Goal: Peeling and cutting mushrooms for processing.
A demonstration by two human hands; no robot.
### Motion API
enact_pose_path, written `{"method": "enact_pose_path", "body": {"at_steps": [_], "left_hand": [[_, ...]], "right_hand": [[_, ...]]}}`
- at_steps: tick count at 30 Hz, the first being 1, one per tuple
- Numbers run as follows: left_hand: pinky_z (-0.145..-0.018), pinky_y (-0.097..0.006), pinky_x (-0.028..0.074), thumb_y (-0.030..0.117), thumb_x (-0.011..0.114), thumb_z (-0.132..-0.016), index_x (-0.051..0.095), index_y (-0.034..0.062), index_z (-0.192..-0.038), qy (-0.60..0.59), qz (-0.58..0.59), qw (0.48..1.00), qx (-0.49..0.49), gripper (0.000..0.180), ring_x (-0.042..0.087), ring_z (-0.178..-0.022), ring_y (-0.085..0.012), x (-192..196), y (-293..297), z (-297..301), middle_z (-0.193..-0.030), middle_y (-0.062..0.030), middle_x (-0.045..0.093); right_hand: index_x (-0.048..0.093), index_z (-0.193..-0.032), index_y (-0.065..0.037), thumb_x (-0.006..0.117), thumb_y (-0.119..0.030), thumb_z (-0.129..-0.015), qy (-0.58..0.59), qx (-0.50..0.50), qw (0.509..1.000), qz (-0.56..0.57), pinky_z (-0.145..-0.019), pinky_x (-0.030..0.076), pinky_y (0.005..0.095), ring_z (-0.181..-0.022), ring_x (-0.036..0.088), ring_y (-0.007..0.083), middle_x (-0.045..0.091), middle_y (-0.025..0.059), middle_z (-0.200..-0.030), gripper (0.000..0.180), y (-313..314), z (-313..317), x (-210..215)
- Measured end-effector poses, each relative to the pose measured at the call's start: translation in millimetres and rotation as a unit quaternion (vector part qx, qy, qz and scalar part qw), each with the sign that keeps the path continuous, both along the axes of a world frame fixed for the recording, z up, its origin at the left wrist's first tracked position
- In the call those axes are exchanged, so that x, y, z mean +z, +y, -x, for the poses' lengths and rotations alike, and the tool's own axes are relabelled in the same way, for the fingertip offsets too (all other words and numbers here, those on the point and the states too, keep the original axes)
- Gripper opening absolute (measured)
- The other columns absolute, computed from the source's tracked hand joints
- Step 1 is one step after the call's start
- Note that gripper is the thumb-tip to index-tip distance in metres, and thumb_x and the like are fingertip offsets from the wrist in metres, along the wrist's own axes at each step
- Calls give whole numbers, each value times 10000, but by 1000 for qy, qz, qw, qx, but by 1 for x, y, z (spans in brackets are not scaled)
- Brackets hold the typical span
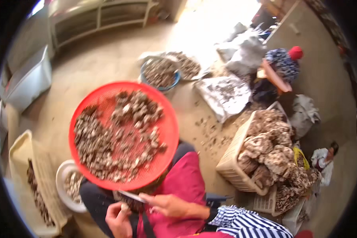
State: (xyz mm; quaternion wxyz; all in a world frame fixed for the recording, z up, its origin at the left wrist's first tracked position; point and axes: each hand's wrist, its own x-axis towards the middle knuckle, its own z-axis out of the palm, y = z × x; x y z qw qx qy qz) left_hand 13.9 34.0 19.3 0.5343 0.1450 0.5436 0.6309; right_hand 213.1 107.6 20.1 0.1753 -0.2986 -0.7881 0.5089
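My right hand (pixel 173 206) grips a knife by the handle, and its pale blade (pixel 131 195) points left over my lap. Just below the blade tip, my left hand (pixel 119 223) pinches a small whitish piece (pixel 124 207) that looks like a mushroom. Beyond both hands sits a round red mesh tray (pixel 171 119), its near rim above my knees. Many small grey-brown mushroom-like pieces (pixel 93 137) lie spread and heaped on it. To its left, a white bowl (pixel 61 178) holds paler pieces (pixel 73 185), partly hidden by the tray and my leg.
At right, a beige basket (pixel 234 164) overflows with large brown clumps (pixel 279 156). A blue-rimmed basin (pixel 176 77) and a white sack (pixel 220 101) lie ahead. Cream crate (pixel 22 148) and white tub (pixel 31 81) stand left. Another person (pixel 283 65) is at far right; scraps (pixel 212 133) litter the floor.
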Motion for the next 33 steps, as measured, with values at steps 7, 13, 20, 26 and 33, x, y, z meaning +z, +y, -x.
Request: {"method": "enact_pose_path", "body": {"at_steps": [7,13,20,26,33], "left_hand": [[-651,-228,503,12,600,-842,570,16,-1012,-96,29,994,33,172,612,-734,-136,7,3,4,-880,-84,638],[-662,-226,508,17,594,-850,572,27,-995,-117,57,990,53,147,621,-757,-147,15,8,3,-884,-82,645],[-671,-231,517,-21,572,-845,549,14,-1063,-140,59,987,44,222,624,-771,-164,7,9,4,-921,-99,636],[-669,-230,512,-28,575,-841,549,12,-1064,-150,46,986,52,228,618,-773,-161,3,7,9,-917,-90,626],[-680,-238,512,-5,598,-833,554,10,-1057,-173,69,981,51,228,616,-778,-165,-4,8,20,-934,-94,627]], "right_hand": [[184,-1438,-124,472,-90,-870,-44,0,987,152,-928,427,366,-1092,536,308,437,173,-1325,638,-2,0,9],[160,-1444,-125,423,-116,-895,12,37,995,95,-968,396,371,-1153,493,311,369,156,-1387,609,1,7,10],[89,-1456,-161,396,-161,-919,-20,36,986,164,-863,434,420,-973,560,398,441,199,-1311,619,-1,3,6],[127,-1453,-200,430,-148,-903,-85,24,961,260,-784,456,420,-848,592,378,482,222,-1253,631,7,12,19],[117,-1457,-198,409,-167,-923,-54,45,980,186,-767,455,400,-807,600,328,572,191,-1039,610,8,29,10]]}}
